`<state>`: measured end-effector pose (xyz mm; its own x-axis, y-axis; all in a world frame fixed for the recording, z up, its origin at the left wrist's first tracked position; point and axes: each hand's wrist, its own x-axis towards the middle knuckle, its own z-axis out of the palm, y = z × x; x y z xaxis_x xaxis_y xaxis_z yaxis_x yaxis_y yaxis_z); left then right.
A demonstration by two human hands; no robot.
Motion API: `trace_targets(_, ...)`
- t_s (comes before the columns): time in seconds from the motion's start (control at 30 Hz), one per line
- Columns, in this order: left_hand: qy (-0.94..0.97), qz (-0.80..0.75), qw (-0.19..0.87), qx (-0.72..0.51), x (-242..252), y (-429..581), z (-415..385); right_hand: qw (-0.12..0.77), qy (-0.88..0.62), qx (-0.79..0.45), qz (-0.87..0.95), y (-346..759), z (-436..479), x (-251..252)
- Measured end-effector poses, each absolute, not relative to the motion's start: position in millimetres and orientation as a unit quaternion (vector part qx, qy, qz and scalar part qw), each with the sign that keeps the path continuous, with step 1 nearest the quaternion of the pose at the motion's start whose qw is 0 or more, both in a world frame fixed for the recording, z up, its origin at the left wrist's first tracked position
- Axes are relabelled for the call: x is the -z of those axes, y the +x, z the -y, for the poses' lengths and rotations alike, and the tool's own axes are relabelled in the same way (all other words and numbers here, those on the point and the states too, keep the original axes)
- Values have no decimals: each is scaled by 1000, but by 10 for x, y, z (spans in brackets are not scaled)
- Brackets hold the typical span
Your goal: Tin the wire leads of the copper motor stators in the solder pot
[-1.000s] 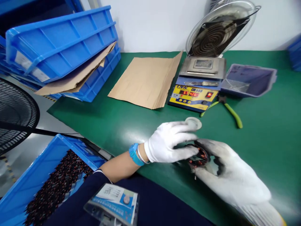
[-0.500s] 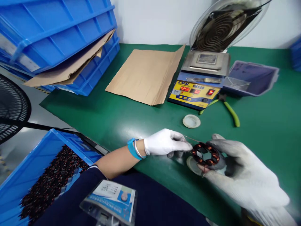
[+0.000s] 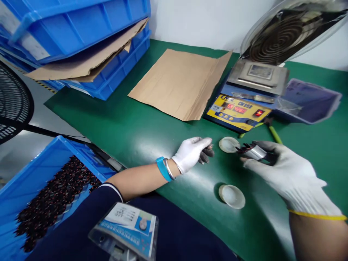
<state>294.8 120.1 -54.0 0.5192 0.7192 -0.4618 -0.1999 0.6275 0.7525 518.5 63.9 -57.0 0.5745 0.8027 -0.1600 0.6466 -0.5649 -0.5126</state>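
My right hand [image 3: 285, 172], in a white glove, is closed around a wound motor stator [image 3: 256, 152] by its silvery outer ring. The stator is turned on its side, its dark end with the windings pointing left, at the edge of a small round white dish [image 3: 227, 144]; whether they touch I cannot tell. My left hand [image 3: 193, 154], gloved with greyed fingertips, is a short way left of that dish. Its thumb and fingers are pinched together; anything between them is hidden. A second small dish [image 3: 232, 197] stands nearer to me on the green table [image 3: 174, 141].
Beyond the dishes stands a yellow-fronted heating unit [image 3: 236, 112] with red digits, green-handled pliers [image 3: 274, 133] beside it. A purple bin [image 3: 312, 99] and brown cardboard [image 3: 179, 83] lie behind. At left are stacked blue crates [image 3: 89, 29] and a blue crate [image 3: 58, 148] of stators.
The stator has tipped from facing me onto its side and moved up toward the far dish. My left hand has come away from it. The near dish is uncovered.
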Motion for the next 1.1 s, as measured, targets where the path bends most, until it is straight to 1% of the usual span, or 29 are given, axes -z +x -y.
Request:
trace_targets(0.1,320,-401,807,-294,533,2940,-1196,204,-869,-242,381,5168,-695,556)
trace_targets(0.23,309,-396,808,-308,552,2922,-1217,229,-877,-239,349,5124,-665,513)
trace_targets(0.3,304,-395,808,-315,551,2919,-1219,254,-878,-214,345,5115,-620,496)
trace_targets(0.37,300,-396,806,-322,543,2920,-1214,257,-871,-129,398,5115,-582,484)
trace_targets(0.4,300,-396,804,-326,538,2922,-1211,241,-856,-65,453,5115,-573,481)
trace_targets(0.43,300,-398,802,-329,534,2925,-1208,204,-828,7,522,5113,-574,481)
trace_targets(0.5,302,-401,797,-335,531,2929,-1203,100,-752,121,641,5097,-597,492)
trace_targets(0.57,304,-401,795,-337,532,2929,-1202,17,-701,163,694,5064,-631,520)
trace_targets(0.6,304,-401,795,-338,532,2927,-1201,-6,-693,171,701,5044,-643,535)
trace_targets(0.73,301,-397,794,-349,513,2914,-1176,-24,-692,184,697,5000,-659,515)
trace_targets(0.87,298,-387,797,-356,481,2928,-1102,-26,-711,214,670,5090,-879,164)
trace_targets(1.0,310,-392,796,-342,505,2961,-1054,14,-767,233,598,5209,-1560,-428)
trace_targets(1.03,314,-397,790,-345,517,2965,-1056,20,-774,226,591,5228,-1773,-558)
trace_targets(1.1,323,-409,774,-360,534,2964,-1072,-1,-816,163,555,5254,-2181,-739)
